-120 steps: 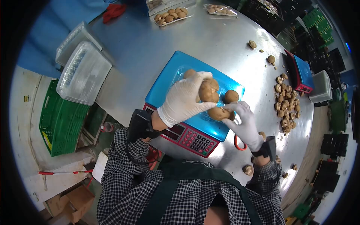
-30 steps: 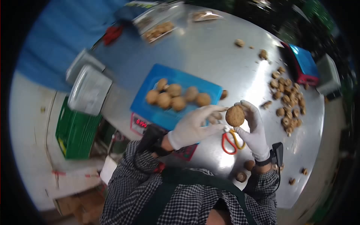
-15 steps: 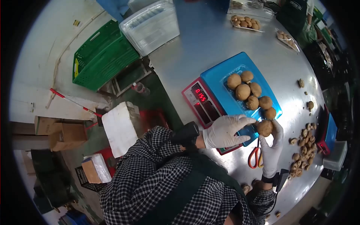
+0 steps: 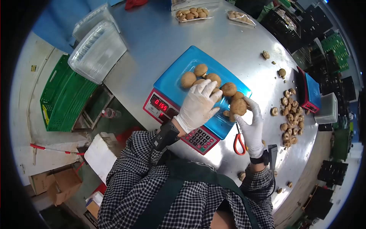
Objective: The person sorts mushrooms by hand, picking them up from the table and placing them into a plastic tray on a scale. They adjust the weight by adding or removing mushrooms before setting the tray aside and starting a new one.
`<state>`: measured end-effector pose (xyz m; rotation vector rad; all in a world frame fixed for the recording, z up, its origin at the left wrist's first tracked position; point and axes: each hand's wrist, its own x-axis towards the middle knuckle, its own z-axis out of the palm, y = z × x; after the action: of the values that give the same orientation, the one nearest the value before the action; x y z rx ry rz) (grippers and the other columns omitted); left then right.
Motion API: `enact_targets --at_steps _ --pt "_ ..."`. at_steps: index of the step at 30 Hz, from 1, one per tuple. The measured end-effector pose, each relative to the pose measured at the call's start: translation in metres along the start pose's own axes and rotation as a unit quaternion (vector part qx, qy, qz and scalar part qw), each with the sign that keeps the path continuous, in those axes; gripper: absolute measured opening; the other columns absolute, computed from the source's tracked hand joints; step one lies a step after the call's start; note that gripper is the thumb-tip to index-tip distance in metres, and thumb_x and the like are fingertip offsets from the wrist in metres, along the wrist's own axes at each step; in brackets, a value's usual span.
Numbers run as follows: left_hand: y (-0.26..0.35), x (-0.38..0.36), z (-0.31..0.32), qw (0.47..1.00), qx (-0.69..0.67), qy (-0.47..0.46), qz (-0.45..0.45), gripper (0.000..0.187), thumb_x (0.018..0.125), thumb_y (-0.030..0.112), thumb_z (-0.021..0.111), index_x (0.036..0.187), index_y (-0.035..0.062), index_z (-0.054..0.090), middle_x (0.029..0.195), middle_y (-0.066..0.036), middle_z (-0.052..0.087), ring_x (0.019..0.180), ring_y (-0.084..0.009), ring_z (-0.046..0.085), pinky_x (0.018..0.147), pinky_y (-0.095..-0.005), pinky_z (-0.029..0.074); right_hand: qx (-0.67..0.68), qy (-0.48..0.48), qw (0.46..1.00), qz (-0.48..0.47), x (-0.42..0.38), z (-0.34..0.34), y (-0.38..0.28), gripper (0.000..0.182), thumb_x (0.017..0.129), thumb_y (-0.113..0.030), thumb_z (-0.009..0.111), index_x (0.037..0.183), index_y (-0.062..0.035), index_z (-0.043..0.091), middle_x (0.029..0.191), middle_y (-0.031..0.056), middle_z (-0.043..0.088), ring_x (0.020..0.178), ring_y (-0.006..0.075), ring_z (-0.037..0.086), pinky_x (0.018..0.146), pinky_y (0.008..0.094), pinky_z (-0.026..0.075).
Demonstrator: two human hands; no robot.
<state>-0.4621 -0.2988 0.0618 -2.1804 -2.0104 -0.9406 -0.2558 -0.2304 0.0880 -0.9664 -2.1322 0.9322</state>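
Observation:
My gloved left hand [image 4: 197,106] reaches over the clear plastic tray [image 4: 218,119], its fingers spread across the mushrooms and thumb held apart. My gloved right hand [image 4: 252,128] has thumb and fingers around a brown mushroom [image 4: 238,107] at the tray's near right end. Several more mushrooms [image 4: 229,89] lie in the tray, some partly hidden under my left hand. The tray rests on the blue pan [image 4: 167,82] of a red scale [image 4: 199,140], whose display reads 0.155. Scissors [image 4: 239,145] with red handles lie just left of my right hand.
Loose mushrooms [image 4: 292,121] are heaped on the metal table [image 4: 145,45] at right, near a second scale [image 4: 313,91]. Packed mushroom trays [image 4: 192,14] stand at the far side. Stacked clear containers [image 4: 97,49] sit at the left edge, above a green crate [image 4: 68,95].
My left hand has gone from beside the held mushroom to over the mushrooms in the tray. My right hand still holds its mushroom. The view has turned to the right.

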Motion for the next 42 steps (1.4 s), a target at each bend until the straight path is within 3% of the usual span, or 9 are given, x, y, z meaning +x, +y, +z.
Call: enact_targets --at_steps 7,17,23,25,27,28,33,35,42 --pt "-0.013 -0.005 0.001 1.0 0.005 0.013 -0.013 0.043 0.079 0.023 0.07 0.12 0.0151 0.06 0.137 -0.015 0.047 0.131 -0.0355 0.039 0.106 -0.0499 0.034 -0.228 -0.038 0.969 -0.086 0.007 0.033 0.004 0.061 0.067 -0.02 0.082 0.124 -0.0157 0.06 0.14 0.0153 0.043 0.132 0.037 0.037 0.107 0.047 0.034" --pt "-0.016 -0.003 0.001 0.999 -0.013 0.032 -0.015 0.045 0.08 0.023 0.069 0.122 0.0129 0.058 0.134 -0.015 0.048 0.128 -0.0361 0.042 0.105 -0.0491 0.035 -0.181 -0.017 0.98 -0.079 0.003 0.022 0.002 0.069 0.068 -0.018 0.082 0.131 -0.0155 0.054 0.141 0.0158 0.04 0.135 0.041 0.032 0.109 0.0495 0.031" --pt "-0.046 -0.008 -0.045 0.99 -0.046 0.12 -0.055 0.036 0.082 0.015 0.067 0.118 0.0095 0.061 0.131 -0.013 0.052 0.122 -0.034 0.049 0.101 -0.0421 0.041 -0.037 0.085 0.994 0.061 -0.03 -0.026 0.013 0.049 0.082 0.001 0.065 0.129 -0.0055 0.053 0.134 0.0133 0.052 0.126 0.0252 0.047 0.105 0.0358 0.038" --pt "-0.063 -0.019 -0.061 0.978 -0.054 0.16 -0.122 0.031 0.085 0.015 0.066 0.115 0.0087 0.063 0.126 -0.011 0.057 0.117 -0.0298 0.054 0.099 -0.0376 0.042 0.053 0.097 0.96 0.256 -0.045 -0.039 0.02 0.037 0.09 -0.001 0.057 0.127 -0.0012 0.054 0.126 0.0123 0.058 0.119 0.0209 0.053 0.101 0.0328 0.041" --pt "-0.083 -0.03 -0.077 0.969 -0.076 0.169 -0.165 0.029 0.086 0.015 0.065 0.115 0.0086 0.063 0.123 -0.009 0.059 0.115 -0.0265 0.055 0.098 -0.0354 0.043 0.024 0.088 0.983 0.162 -0.067 -0.046 0.062 0.033 0.096 -0.013 0.049 0.126 -0.0003 0.056 0.117 0.0079 0.063 0.101 0.0147 0.059 0.073 0.0235 0.046" --pt "-0.09 -0.036 -0.085 0.958 -0.112 0.174 -0.197 0.027 0.088 0.015 0.064 0.114 0.0085 0.064 0.12 -0.008 0.061 0.113 -0.0233 0.057 0.097 -0.0333 0.043 0.068 0.092 0.969 0.22 -0.075 -0.047 0.066 0.032 0.098 -0.018 0.051 0.124 -0.001 0.058 0.113 0.0072 0.064 0.098 0.0123 0.06 0.065 0.0212 0.045" --pt "-0.093 -0.056 -0.103 0.942 -0.136 0.166 -0.257 0.026 0.092 0.016 0.061 0.117 0.0073 0.063 0.116 -0.007 0.063 0.107 -0.0168 0.06 0.093 -0.0298 0.047 0.104 0.043 0.968 0.225 -0.079 -0.043 0.06 0.033 0.099 -0.025 0.052 0.12 -0.001 0.059 0.109 0.0077 0.064 0.097 0.0146 0.061 0.074 0.0233 0.046" --pt "-0.09 -0.059 -0.103 0.932 -0.172 0.139 -0.286 0.027 0.093 0.016 0.06 0.117 0.0046 0.062 0.115 -0.01 0.063 0.106 -0.0173 0.061 0.093 -0.0297 0.047 0.14 0.001 0.963 0.229 -0.069 -0.039 0.049 0.031 0.097 -0.017 0.055 0.12 0.004 0.057 0.109 0.0119 0.063 0.099 0.0182 0.061 0.087 0.029 0.048" --pt "-0.089 -0.03 -0.083 0.954 -0.137 0.024 -0.266 0.038 0.091 0.024 0.062 0.122 0.0025 0.057 0.112 -0.017 0.065 0.101 -0.0232 0.064 0.089 -0.0338 0.05 0.19 -0.038 0.959 0.207 -0.029 -0.017 0.044 0.03 0.096 -0.017 0.053 0.116 0.0051 0.059 0.094 0.0071 0.065 0.078 0.011 0.056 0.071 0.0242 0.047"
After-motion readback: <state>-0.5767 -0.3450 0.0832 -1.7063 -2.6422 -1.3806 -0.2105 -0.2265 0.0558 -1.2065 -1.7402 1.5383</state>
